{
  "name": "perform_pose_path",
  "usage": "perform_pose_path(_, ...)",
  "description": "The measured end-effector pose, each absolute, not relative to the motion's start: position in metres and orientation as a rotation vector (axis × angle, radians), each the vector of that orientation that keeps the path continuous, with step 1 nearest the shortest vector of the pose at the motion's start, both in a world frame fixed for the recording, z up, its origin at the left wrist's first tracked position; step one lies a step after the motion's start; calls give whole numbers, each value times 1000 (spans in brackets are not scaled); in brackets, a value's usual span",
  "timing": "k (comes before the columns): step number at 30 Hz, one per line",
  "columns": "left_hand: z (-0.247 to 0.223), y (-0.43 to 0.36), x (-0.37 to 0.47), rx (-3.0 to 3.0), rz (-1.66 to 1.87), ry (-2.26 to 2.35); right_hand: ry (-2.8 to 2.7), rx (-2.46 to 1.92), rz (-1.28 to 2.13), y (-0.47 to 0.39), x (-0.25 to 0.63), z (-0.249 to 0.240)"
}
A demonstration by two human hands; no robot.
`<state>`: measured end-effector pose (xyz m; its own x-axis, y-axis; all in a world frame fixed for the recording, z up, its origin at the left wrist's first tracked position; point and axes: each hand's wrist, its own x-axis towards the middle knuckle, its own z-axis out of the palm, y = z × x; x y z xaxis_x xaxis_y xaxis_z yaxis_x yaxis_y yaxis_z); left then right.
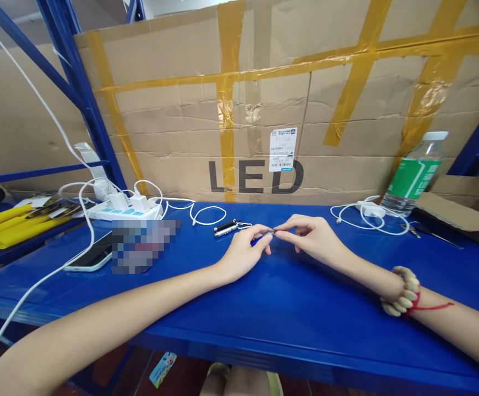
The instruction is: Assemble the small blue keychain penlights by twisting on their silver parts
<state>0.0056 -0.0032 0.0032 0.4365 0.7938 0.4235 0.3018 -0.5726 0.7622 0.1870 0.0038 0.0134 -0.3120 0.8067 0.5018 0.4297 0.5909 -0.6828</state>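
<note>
My left hand (241,250) is closed in a pinch over the blue shelf top, around a small blue object (256,241) that is mostly hidden by the fingers. From the other side my right hand (311,237) pinches a thin metallic piece (273,232) at the left fingertips. Whether that piece is part of the blue object, I cannot tell. Just beyond my left hand lie a slim silver cylinder (225,231) and a black one (224,225), side by side, with a light loop at their right end.
A taped cardboard box (173,126) stands behind the blue shelf surface (239,308). At left are a power strip (152,212), white cables and a phone (93,254). On the right are a water bottle (412,179), a coiled cable (349,220) and tweezers (444,240).
</note>
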Motion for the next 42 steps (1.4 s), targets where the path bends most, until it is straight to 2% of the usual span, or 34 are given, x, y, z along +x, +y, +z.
perform_pose_path(5,5,-5,5,2141,1046,927,-1956,-871,587,6,190,14)
perform_pose_path(11,6,-11,5,2125,1039,911,-2056,-690,266,6,194,19)
perform_pose_path(30,1,-10,2,2244,1097,852,-2155,-769,319,-1,191,18)
perform_pose_path(42,3,-7,5,2287,1217,867,-1966,-1177,701,-9,183,22)
